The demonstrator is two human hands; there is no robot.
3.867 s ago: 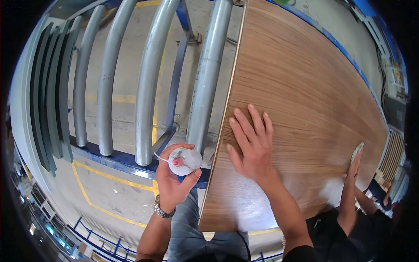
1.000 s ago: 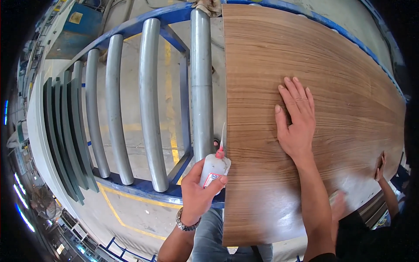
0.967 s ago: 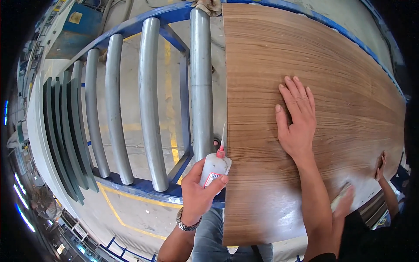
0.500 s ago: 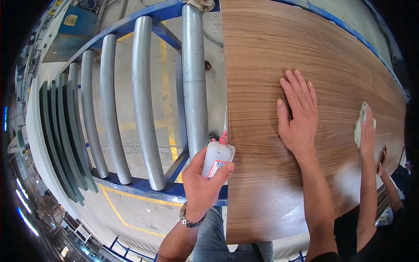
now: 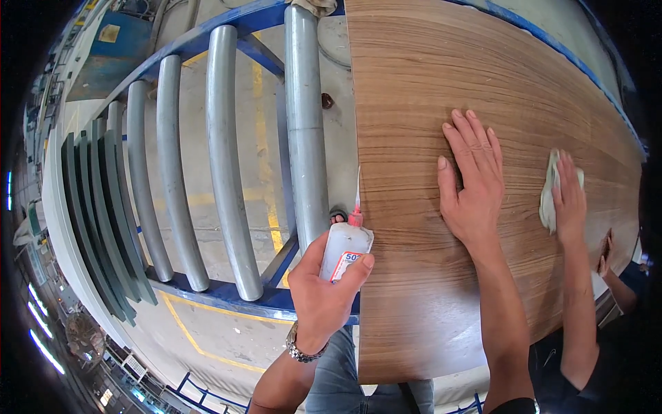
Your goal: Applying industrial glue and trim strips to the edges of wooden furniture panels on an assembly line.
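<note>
In my left hand (image 5: 323, 284) is a white plastic glue bottle (image 5: 343, 250) with a red cap and a long thin nozzle. The fingers wrap round the bottle, and the nozzle points away from me along the left edge of a brown wood-grain panel (image 5: 414, 303). My right hand (image 5: 476, 186) lies flat on the panel, palm down, fingers stretched out and thumb apart, with nothing in it. A metal watch (image 5: 303, 348) sits on my left wrist.
A co-worker's hand (image 5: 569, 200) presses a pale cloth (image 5: 549, 190) on the panel at the right; another hand (image 5: 607, 252) is at the panel's far right edge. Steel rollers (image 5: 227, 159) in a blue frame (image 5: 269, 303) lie left. Dark green strips (image 5: 103, 221) stand beyond them.
The co-worker's hand and cloth have slid left and slightly away over the panel. My right hand stays put; my left hand with the glue bottle has barely shifted.
</note>
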